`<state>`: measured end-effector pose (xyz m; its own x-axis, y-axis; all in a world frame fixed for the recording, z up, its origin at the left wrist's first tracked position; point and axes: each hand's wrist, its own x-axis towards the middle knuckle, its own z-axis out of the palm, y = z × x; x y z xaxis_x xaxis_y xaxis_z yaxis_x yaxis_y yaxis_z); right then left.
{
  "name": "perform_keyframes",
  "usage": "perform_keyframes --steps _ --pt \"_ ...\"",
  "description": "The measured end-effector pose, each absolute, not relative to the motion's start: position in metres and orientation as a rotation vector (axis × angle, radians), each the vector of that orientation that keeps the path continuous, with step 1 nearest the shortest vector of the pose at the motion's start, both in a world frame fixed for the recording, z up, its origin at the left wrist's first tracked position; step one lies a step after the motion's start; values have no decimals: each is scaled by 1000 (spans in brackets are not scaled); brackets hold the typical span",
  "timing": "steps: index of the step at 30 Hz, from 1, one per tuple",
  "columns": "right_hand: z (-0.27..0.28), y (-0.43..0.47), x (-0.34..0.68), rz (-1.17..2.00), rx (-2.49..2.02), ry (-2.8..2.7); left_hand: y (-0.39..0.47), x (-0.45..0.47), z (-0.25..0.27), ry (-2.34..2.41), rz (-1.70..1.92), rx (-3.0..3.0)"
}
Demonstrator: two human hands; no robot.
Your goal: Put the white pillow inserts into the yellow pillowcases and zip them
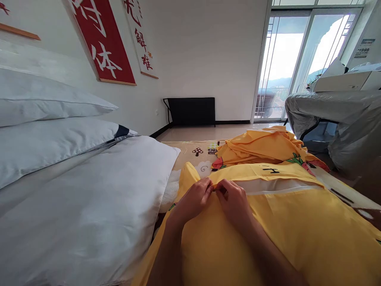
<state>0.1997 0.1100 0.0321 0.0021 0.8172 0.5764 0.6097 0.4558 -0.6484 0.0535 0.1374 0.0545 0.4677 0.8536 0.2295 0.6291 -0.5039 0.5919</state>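
Observation:
A yellow pillowcase (pixel 285 222) lies in front of me, filled out by a white pillow (pixel 253 186) that shows through its gaping opening. A pale zipper edge (pixel 285 191) runs along that opening. At the opening's left end, my left hand (pixel 199 194) is closed, pinching the yellow fabric. Close beside it, almost touching, my right hand (pixel 232 194) pinches at the same edge with thumb and fingers. Whether a zipper pull is between the fingertips is hidden. Just beyond lies a crumpled orange cloth (pixel 258 147) with printed radishes.
White pillows (pixel 89 198) are piled on the left. Under the yellow case spreads a patterned blanket (pixel 190 155). A plastic-covered table (pixel 336 105) with a white box (pixel 342 82) stands at the right. A black folded panel (pixel 192 112) leans by the far wall, left of a glass door (pixel 282 67).

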Motion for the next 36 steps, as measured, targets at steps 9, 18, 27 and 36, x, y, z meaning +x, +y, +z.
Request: perform_keyframes --steps 9,18,27,36 --pt "29 111 199 193 -1269 -1634 142 50 50 1215 640 2282" --pt "42 110 219 236 -1391 -1560 142 48 56 1224 592 2274" --pt "46 107 218 303 -1376 -1529 106 74 80 1412 782 2566" --pt "43 106 218 302 -1363 -1563 112 94 73 1595 534 2598"
